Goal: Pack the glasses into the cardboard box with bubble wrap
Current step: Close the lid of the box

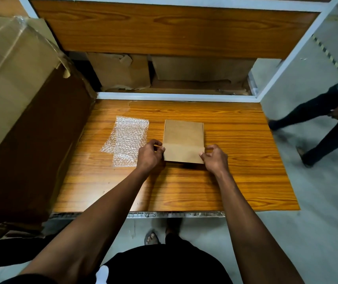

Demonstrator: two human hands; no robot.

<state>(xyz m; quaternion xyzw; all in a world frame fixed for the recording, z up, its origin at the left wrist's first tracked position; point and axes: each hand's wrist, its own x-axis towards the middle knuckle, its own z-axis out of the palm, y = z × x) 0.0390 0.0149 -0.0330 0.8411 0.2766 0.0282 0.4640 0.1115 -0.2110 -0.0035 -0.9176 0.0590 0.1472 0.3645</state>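
Cardboard box: a flat, smooth brown cardboard box (183, 140), rectangular, lying closed or folded on the counter between the two hands; a crease runs straight across it toward its near end, marking off a narrower panel.
Long axis: the box's longer side runs away from the person, its short near edge lying between the two hands.
Left hand: the left hand (149, 155) is at the near left corner of the box, fingers curled, thumb and fingertips closed on the box's left edge.
Right hand: the right hand (215, 158) is at the near right corner, fingers bent, fingertips touching the right edge by the crease; whether it pinches or only presses I cannot tell.
Bubble wrap: a clear, bumpy sheet of plastic bubble wrap (128, 138) lies flat just outside the left hand, apart from the box, its outline uneven, its longer side also running away from the person.
Counter: an orange-brown counter (184, 187) with glossy wood-grain laminate and a pale metal strip on its near edge carries the box and the wrap.
Big carton: a large brown corrugated carton (16, 95), with shiny clear tape on top, stands well beyond the left hand at the counter's left end.
Behind: past the hands, torn brown cardboard pieces (121, 70) sit in a recess under a wood-grain shelf panel (174, 29).
Right side: another person's dark-trousered legs (320, 128) are on the grey floor, well right of the right hand.
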